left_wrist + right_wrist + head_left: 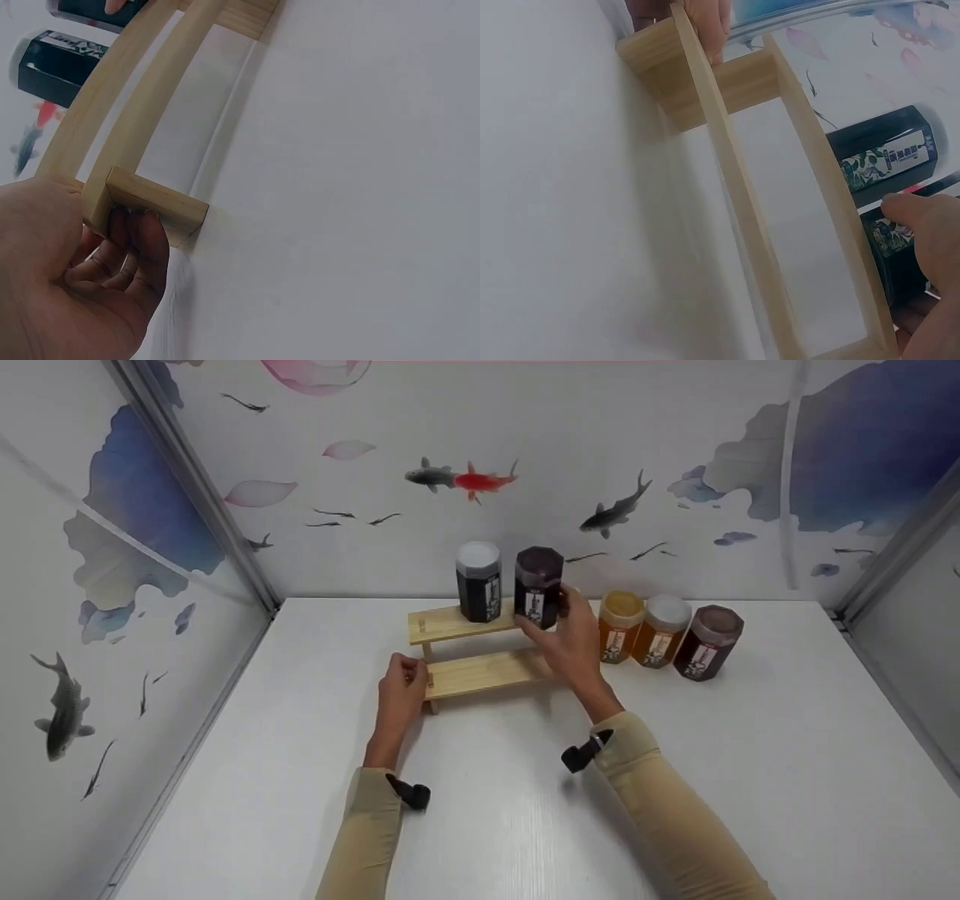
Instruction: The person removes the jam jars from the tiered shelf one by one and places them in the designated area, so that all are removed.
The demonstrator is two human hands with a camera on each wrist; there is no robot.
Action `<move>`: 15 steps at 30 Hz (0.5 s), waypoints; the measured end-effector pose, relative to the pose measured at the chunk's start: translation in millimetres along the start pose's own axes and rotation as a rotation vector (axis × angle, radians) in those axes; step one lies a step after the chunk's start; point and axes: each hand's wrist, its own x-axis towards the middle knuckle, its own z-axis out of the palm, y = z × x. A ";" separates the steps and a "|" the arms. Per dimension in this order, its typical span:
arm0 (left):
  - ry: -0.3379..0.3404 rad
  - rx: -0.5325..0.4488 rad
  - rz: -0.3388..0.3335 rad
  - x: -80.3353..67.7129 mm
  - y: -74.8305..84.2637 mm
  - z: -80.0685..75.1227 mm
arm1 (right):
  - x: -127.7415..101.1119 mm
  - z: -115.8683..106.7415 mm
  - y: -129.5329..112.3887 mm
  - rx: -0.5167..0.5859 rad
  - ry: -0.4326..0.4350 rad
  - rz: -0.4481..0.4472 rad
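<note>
A two-tier wooden rack (487,672) stands on the white table. My left hand (400,694) grips the left end of its lower shelf; the left wrist view shows curled fingers (154,244) beneath the wood. On the upper shelf, my right hand (574,649) holds a dark hexagonal jar (538,574) with a dark lid, thumb in front and fingers partly hidden behind. The jar's base is right at the shelf in the right wrist view. Left of it, a dark jar with a white lid (478,585) sits upright on the same shelf.
Right of the rack, an amber jar with a yellow lid (622,626), an amber jar with a white lid (661,631) and a dark red jar (709,643) stand in a row on the table (495,810). Printed walls (525,420) enclose the back and sides.
</note>
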 end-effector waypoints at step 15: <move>-0.024 0.014 -0.032 0.3 0.5 0.4 | -37.7 -67.3 31.2 0.088 0.040 0.130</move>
